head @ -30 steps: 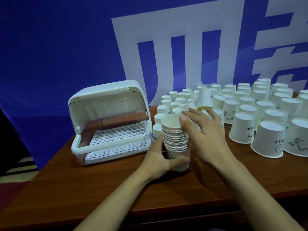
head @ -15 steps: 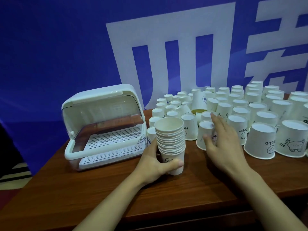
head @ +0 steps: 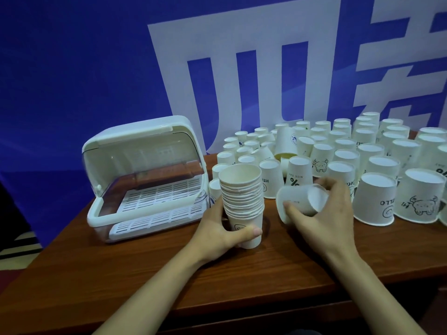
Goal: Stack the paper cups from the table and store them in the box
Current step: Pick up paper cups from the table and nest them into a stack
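Cup in my right hand [head: 321, 218]: a white paper cup [head: 301, 205] pinched sideways, mouth toward my left hand [head: 217, 234], which grips the upright white nested stack [head: 243, 201] on the brown tabletop [head: 121, 274]. I should turn it mouth-up, centre it above the stack and seat it gently.

Straight ahead of me hangs a deep blue backdrop [head: 72, 68], filling the whole wall behind the surface [head: 101, 281]. Large white block characters [head: 242, 76] are printed across the backdrop's right half, cut off at the top and right edges. The surface is reddish-brown wood grain, its back edge just beside the backdrop. Left of the surface, low down, I see a strip of striped floor [head: 17, 245], dark and pale. The light is dim and cool.
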A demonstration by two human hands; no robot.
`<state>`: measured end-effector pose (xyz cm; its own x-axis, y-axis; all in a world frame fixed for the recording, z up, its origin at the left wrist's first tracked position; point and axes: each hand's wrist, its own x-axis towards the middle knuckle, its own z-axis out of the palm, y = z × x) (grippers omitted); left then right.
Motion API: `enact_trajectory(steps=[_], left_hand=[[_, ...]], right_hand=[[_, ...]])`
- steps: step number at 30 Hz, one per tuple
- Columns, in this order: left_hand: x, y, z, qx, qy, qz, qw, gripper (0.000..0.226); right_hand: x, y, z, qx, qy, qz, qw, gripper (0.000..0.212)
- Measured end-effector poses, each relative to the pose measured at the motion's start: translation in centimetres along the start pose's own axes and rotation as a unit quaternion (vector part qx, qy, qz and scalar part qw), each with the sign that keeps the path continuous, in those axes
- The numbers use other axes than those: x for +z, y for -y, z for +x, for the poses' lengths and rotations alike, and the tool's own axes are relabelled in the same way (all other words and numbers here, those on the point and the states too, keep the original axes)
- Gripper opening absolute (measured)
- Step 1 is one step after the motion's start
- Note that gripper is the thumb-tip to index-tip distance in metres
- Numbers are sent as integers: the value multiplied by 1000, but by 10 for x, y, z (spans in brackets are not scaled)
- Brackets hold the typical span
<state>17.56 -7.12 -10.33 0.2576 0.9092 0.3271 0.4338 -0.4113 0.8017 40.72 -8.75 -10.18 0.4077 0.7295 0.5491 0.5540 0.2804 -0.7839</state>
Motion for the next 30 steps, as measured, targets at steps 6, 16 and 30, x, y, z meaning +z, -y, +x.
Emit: enact_trajectory(steps=[6, 16, 30], left_hand=[[0, -7, -2, -1, -2, -1, 1000, 69], [-1, -4, -1, -4, -1, 4, 1000, 74], [-2, -3, -1, 5, -1, -8, 1000, 78]], right_hand=[[-10, 1, -6, 31, 46, -28, 998, 74], [-37, 74, 13, 28, 74, 131, 988, 47], [2, 107, 20, -42, 184, 66, 980, 28]])
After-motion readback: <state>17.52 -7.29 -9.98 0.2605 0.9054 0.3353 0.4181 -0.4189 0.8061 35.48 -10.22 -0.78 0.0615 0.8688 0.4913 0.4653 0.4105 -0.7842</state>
